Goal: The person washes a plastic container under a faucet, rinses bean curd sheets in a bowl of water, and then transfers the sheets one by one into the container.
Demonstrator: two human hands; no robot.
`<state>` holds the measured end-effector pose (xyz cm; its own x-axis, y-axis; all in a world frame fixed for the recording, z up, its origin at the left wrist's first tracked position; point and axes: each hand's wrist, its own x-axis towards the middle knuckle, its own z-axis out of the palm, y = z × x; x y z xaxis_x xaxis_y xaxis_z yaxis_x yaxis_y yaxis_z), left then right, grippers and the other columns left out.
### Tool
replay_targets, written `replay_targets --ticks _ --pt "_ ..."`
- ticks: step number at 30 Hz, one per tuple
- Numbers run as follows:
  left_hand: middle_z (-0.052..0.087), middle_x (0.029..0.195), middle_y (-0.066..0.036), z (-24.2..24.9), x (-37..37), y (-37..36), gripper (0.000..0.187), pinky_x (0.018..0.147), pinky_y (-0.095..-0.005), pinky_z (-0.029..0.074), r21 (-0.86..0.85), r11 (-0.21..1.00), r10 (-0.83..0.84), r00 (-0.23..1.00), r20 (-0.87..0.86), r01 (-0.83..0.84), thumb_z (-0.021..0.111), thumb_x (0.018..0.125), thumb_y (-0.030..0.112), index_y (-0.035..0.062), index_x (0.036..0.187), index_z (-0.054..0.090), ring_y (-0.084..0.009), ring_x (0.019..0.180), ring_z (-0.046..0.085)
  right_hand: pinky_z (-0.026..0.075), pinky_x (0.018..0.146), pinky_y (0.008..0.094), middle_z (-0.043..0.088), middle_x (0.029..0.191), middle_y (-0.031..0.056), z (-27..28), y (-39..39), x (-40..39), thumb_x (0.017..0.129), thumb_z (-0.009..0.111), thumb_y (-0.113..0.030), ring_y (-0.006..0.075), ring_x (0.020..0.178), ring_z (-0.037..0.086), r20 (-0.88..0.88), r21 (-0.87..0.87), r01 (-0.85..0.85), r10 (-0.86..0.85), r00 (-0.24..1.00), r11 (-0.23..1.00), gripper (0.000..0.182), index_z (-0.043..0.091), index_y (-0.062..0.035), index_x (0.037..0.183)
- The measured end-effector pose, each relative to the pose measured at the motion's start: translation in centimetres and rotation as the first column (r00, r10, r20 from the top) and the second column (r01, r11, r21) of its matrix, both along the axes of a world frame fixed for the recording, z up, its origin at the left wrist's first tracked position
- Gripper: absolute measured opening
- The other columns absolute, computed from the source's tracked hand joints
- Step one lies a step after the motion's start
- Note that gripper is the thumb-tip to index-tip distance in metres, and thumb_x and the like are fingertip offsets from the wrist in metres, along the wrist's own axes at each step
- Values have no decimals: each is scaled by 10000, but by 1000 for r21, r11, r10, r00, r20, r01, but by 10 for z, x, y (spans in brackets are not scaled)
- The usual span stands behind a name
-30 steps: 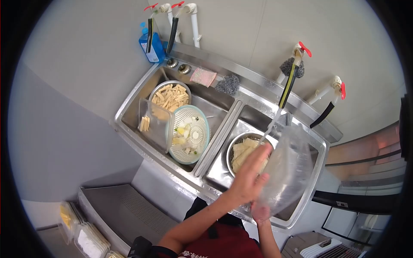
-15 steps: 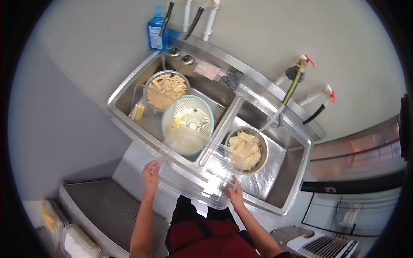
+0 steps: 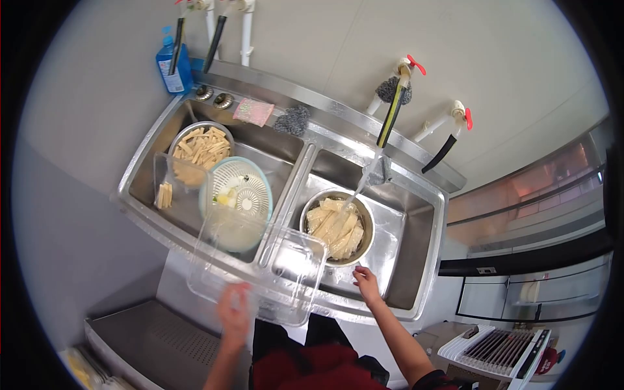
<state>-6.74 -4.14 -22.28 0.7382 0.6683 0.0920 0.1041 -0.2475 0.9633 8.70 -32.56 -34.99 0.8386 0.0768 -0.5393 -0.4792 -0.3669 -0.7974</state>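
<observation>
Clear tub (image 3: 260,273): was over the sink's front rim (image 3: 153,224), with no food visible inside. Could not tell how firmly, if at all, it was gripped by the blurred left hand (image 3: 234,312) at its near side. Noted right hand (image 3: 368,285) with fingers partly open, holding nothing visible, near a metal bowl (image 3: 369,227). Found pale strips (image 3: 341,237) already in that bowl, water (image 3: 354,195) not yet shut off, and pale sticks (image 3: 201,146) beyond the colander (image 3: 257,188).

Bright, diffuse light with glare on steel, blurred left hand (image 3: 235,312), dark fisheye edges.
</observation>
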Motion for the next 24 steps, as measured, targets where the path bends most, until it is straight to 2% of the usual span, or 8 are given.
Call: replay_targets --ticks 3,6,10,15,18,21,23,24 --pt "589 803 -116 -13 42 -92 103 697 -262 445 -285 879 -397 918 3 382 513 759 -16 -4 850 557 -176 779 573 447 669 250 560 890 75 -36 -21 53 789 539 -141 128 802 527 21 -59 -59 60 998 997 257 515 13 993" --pt "567 868 -107 -59 96 -169 167 679 -262 443 -392 790 -521 853 -25 471 527 766 24 18 931 553 -188 776 563 431 629 243 567 865 78 -78 -19 98 770 531 -107 126 747 522 59 72 -17 13 998 997 259 516 24 994" --pt "564 921 -100 -128 153 -221 193 694 -263 437 -494 820 -400 906 -136 288 519 780 67 34 969 540 -181 830 557 429 604 236 566 848 81 -124 1 147 742 553 -98 127 703 520 89 8 -13 12 996 1000 270 516 27 978" --pt "585 915 -58 -168 184 -202 176 703 -240 419 -545 823 -315 927 -201 161 512 803 100 48 968 547 -133 847 549 404 535 214 551 749 39 -158 19 171 717 586 -84 105 606 498 222 -186 31 11 975 982 244 527 -3 939" --pt "589 866 -43 -186 189 -192 163 685 -229 411 -572 819 -231 941 -245 52 517 807 108 47 954 554 -111 794 541 304 429 183 506 659 -30 -140 25 176 742 610 -135 39 504 413 -81 254 90 -71 994 963 190 563 -48 904" --pt "577 895 -59 -195 195 -189 173 688 -243 408 -580 814 -207 919 -335 -28 530 795 111 39 952 548 -132 770 534 396 542 200 566 680 11 -129 14 176 747 595 -97 83 579 503 -41 257 58 -49 998 965 129 585 4 826" --pt "552 924 -99 -211 195 -189 198 714 -284 407 -403 915 -154 925 -348 0 553 767 100 28 950 534 -198 815 527 391 563 203 556 717 -3 -127 10 175 760 582 -96 77 623 489 -30 199 16 -10 999 980 88 607 -22 801" --pt "523 926 -134 -209 202 -186 264 735 -342 400 -192 979 -127 936 -329 65 569 720 76 26 973 508 -277 865 503 383 581 201 546 738 -7 -125 12 174 772 570 -108 70 648 472 284 123 -45 8 959 991 95 611 -27 802"
